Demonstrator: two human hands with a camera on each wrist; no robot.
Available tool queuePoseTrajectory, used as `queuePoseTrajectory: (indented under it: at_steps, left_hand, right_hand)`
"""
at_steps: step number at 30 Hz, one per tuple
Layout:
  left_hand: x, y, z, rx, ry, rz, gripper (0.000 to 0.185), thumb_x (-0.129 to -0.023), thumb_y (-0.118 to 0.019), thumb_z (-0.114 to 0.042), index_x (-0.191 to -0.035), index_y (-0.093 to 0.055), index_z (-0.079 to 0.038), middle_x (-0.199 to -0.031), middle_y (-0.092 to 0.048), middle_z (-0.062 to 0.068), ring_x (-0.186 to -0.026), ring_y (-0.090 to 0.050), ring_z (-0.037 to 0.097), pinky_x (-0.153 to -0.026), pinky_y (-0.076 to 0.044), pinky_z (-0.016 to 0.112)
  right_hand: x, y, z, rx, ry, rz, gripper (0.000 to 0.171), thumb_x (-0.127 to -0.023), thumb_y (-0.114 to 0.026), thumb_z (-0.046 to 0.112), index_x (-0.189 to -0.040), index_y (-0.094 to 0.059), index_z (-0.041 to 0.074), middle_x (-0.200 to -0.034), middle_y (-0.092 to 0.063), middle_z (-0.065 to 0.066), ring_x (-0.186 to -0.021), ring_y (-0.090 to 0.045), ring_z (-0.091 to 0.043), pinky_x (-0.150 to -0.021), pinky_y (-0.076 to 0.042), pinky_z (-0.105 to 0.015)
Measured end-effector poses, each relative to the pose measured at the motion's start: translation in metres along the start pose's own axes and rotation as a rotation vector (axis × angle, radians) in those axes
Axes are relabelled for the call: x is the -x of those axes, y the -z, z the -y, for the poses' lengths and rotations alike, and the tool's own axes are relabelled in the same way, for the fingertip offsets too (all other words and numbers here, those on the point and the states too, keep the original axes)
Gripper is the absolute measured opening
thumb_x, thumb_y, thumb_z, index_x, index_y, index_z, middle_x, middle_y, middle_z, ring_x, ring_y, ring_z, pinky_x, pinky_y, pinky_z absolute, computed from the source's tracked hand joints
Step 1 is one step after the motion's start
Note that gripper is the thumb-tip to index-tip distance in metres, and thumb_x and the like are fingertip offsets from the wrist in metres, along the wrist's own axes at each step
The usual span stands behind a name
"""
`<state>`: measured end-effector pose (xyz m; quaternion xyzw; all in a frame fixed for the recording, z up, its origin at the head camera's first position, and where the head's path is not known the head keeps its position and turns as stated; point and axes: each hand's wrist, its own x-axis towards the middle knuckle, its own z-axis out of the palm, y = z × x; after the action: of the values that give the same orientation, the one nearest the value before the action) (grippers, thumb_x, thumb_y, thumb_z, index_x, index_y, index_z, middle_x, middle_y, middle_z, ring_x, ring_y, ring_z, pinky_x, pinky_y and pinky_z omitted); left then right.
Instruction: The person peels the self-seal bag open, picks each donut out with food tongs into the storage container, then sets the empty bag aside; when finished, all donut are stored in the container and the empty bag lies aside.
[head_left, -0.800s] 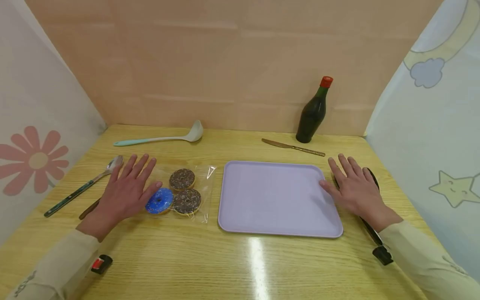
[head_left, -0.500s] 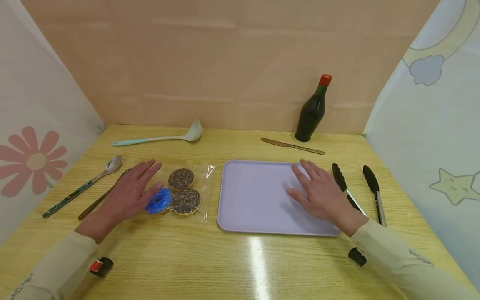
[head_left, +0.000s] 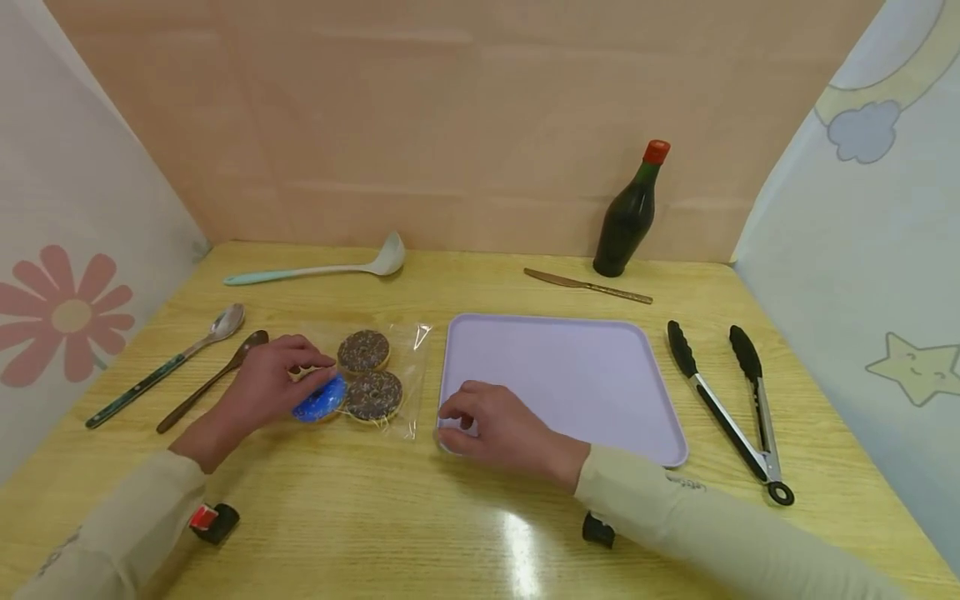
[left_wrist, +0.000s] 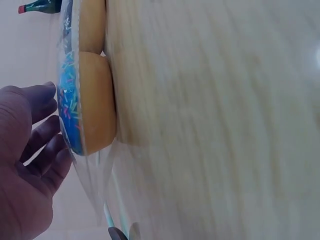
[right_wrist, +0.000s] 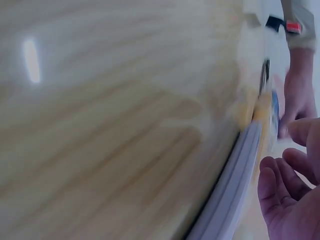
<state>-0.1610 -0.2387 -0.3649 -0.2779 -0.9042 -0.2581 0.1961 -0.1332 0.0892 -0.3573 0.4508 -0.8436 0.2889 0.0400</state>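
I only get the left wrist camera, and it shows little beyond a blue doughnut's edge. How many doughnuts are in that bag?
Observer: Three in the clear bag: the blue doughnut and two chocolate doughnuts.
Operator: Is the left hand gripping it?
Observer: The left hand curls its fingers at the blue doughnut; whether it grips is unclear.
Operator: And the right hand?
Observer: The right hand sits, fingers loosely curled, at the near left corner of the lilac tray.
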Motion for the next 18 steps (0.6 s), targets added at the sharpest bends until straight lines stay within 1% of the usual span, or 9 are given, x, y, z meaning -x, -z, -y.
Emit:
queuePoseTrajectory:
  at_steps: [3,7,10,12,15,18]
  left_hand:
    - [-0.001,-0.003,0.0,0.02,0.0,0.003,0.009,-0.077,-0.077,-0.005,-0.086,-0.076,-0.008,-0.078,-0.061,-0.005,-0.063,-0.055,0.009,-0.051,-0.043,0.027]
    - [-0.001,-0.003,0.001,0.035,0.014,0.007,0.008,-0.076,-0.078,-0.003,-0.084,-0.077,-0.006,-0.076,-0.06,-0.005,-0.059,-0.054,0.006,-0.048,-0.041,0.025]
    - [-0.001,-0.004,0.003,0.033,0.017,0.009,0.008,-0.076,-0.078,-0.002,-0.083,-0.077,-0.007,-0.076,-0.06,-0.006,-0.059,-0.053,0.005,-0.048,-0.041,0.025]
    - [-0.002,-0.004,0.004,0.032,0.014,0.015,0.009,-0.075,-0.078,-0.002,-0.082,-0.077,-0.007,-0.076,-0.06,-0.006,-0.059,-0.053,0.005,-0.048,-0.041,0.025]
    - [-0.002,-0.005,0.004,0.03,0.016,0.026,0.009,-0.076,-0.078,-0.002,-0.083,-0.077,-0.007,-0.077,-0.06,-0.006,-0.059,-0.053,0.005,-0.049,-0.041,0.025]
    - [-0.002,-0.005,0.004,0.033,0.025,0.031,0.009,-0.076,-0.078,-0.002,-0.083,-0.077,-0.006,-0.077,-0.06,-0.006,-0.059,-0.052,0.004,-0.048,-0.041,0.025]
  right_hand:
    - [-0.014,-0.011,0.012,-0.009,-0.014,0.055,0.017,-0.089,-0.068,0.021,-0.098,-0.069,0.007,-0.085,-0.06,0.0,-0.071,-0.052,-0.008,-0.068,-0.042,-0.019]
    - [-0.029,-0.023,0.022,0.088,-0.041,0.116,0.02,-0.088,-0.069,0.028,-0.097,-0.07,0.011,-0.083,-0.057,0.004,-0.068,-0.045,-0.004,-0.064,-0.039,-0.017]
    - [-0.035,-0.029,0.024,0.17,-0.061,0.121,0.019,-0.086,-0.071,0.031,-0.093,-0.069,0.013,-0.079,-0.053,0.008,-0.066,-0.043,-0.003,-0.06,-0.038,-0.016]
    - [-0.037,-0.031,0.025,0.198,-0.071,0.114,0.017,-0.085,-0.072,0.03,-0.09,-0.069,0.014,-0.077,-0.05,0.009,-0.065,-0.043,-0.003,-0.057,-0.038,-0.016]
    - [-0.038,-0.032,0.022,0.18,-0.086,0.104,0.015,-0.085,-0.073,0.028,-0.088,-0.069,0.015,-0.076,-0.05,0.009,-0.064,-0.043,-0.003,-0.057,-0.037,-0.015]
    - [-0.038,-0.033,0.02,0.137,-0.083,0.09,0.013,-0.086,-0.072,0.027,-0.088,-0.07,0.014,-0.079,-0.054,0.008,-0.067,-0.046,-0.004,-0.06,-0.039,-0.016]
